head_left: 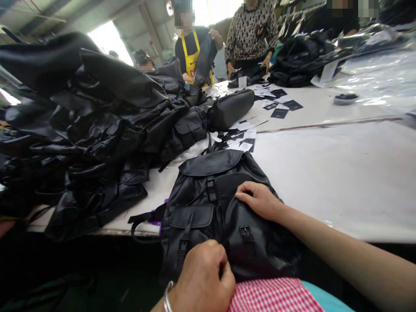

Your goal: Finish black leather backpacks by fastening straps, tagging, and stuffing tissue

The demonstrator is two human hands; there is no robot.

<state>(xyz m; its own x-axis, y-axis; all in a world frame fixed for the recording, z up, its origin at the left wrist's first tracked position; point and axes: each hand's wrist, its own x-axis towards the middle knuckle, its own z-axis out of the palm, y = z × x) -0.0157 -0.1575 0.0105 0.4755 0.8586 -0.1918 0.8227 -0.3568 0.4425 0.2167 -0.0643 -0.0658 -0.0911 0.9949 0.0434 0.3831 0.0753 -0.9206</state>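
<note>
A black leather-look backpack (pixel 208 190) lies at the near edge of the white table (pixel 341 173), its flap pointing away from me and its two buckled front pockets facing up. My right hand (pixel 258 200) rests on the right pocket with its fingers curled, knuckles up, pressing on the material. My left hand (pixel 203 275), a silver bangle on its wrist, is closed on the backpack's lower edge close to my body.
A tall heap of black backpacks (pixel 91 117) fills the table's left side. Black and white paper tags (pixel 243 134) lie scattered beyond my backpack. Two people stand at the far end, one in a yellow apron (pixel 191 56). Clear plastic wrapping (pixel 380 73) lies at far right.
</note>
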